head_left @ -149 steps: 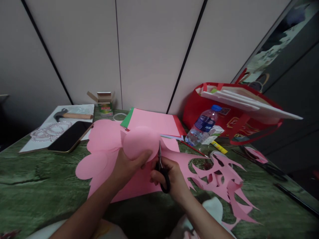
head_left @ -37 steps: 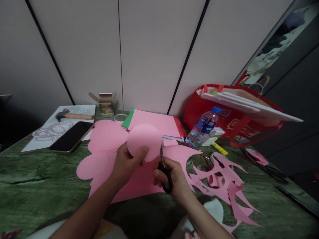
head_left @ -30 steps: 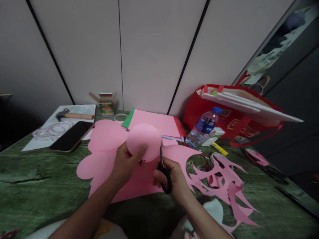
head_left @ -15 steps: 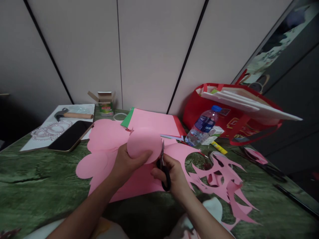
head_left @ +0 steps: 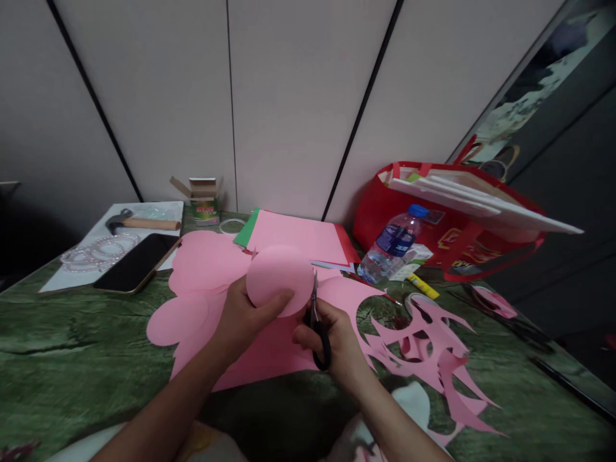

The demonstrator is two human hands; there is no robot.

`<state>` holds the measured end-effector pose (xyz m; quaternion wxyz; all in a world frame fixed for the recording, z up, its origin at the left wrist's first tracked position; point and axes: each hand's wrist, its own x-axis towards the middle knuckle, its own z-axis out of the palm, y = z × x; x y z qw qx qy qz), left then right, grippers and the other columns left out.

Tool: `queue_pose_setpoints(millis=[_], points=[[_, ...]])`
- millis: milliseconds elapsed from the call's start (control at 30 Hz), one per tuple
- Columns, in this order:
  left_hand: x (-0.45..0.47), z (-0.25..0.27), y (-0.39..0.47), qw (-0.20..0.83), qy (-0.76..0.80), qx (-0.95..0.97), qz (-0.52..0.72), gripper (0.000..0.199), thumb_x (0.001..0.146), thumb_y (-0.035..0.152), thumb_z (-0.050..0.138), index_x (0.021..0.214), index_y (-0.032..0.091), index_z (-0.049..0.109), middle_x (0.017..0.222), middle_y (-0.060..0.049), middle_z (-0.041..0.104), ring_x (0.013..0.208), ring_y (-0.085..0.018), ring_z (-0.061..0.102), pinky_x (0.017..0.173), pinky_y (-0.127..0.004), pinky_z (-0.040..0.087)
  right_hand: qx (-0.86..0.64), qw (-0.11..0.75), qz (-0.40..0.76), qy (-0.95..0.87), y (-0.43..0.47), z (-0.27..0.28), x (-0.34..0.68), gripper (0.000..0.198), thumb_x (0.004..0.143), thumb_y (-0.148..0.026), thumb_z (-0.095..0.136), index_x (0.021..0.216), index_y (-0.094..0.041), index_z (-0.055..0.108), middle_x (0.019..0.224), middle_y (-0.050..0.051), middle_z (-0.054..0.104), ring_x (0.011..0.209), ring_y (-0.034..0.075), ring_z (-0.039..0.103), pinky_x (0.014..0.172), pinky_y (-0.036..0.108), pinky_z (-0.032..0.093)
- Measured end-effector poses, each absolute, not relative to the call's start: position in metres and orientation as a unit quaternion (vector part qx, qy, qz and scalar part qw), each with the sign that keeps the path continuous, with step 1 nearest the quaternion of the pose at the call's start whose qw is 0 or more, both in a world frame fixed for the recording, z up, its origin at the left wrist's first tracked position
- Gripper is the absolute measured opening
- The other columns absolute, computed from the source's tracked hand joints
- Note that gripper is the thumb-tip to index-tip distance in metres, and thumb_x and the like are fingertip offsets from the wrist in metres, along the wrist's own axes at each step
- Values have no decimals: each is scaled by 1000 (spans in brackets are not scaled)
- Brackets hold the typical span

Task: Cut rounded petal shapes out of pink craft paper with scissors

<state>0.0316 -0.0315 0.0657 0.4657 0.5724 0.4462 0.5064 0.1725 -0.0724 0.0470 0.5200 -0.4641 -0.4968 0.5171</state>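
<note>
My left hand (head_left: 253, 314) is closed on a round pink paper piece (head_left: 279, 279), its thumb lying across the front near the lower edge. Black-handled scissors (head_left: 321, 343) are in my right hand (head_left: 339, 337), fingers wrapped round the handles. Their blades point up along the right edge of the paper circle. Beneath both hands lie pink paper sheets (head_left: 260, 356). Another pink circle (head_left: 176, 319) rests to the left, and a scalloped pink piece (head_left: 206, 260) lies behind it. Curved pink scraps (head_left: 450, 359) are heaped to the right.
At the left are a phone (head_left: 139, 262), a hammer (head_left: 144, 222) and bead strings (head_left: 99, 252). A small open box (head_left: 205, 202) stands by the wall. Coloured paper (head_left: 298, 234) lies at the back. A water bottle (head_left: 392, 244) leans toward a red bag (head_left: 375, 205); a yellow tube (head_left: 423, 285) lies nearby.
Almost nothing differs. The paper circle and the scissors have shifted very slightly to the right; both hands keep their hold.
</note>
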Motion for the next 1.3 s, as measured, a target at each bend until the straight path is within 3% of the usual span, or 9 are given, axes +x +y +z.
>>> queue_pose_setpoints(millis=[833,1100,1300], points=[[31,63,-29,443,437,572,534,23,64,34,68,72,14,60,61,3,57,56,-11,50,45,-19,44,-467,528,537,-464,-74,52,169,19,56,-23,67,60,-17,50,42,-7,50,37,7,44,36,17,34],[32,66,-29,457,450,555,530,23,64,33,68,59,13,56,49,6,47,45,-6,40,38,-16,36,-468,557,500,-470,-72,51,170,14,63,-23,63,61,-18,50,41,-8,48,38,8,46,39,19,37],[34,67,-29,492,444,551,507,38,69,37,62,42,14,47,35,5,41,36,-6,38,35,-18,30,-472,624,432,-449,-70,51,171,10,71,-20,58,65,-18,50,51,-5,52,50,10,52,49,22,41]])
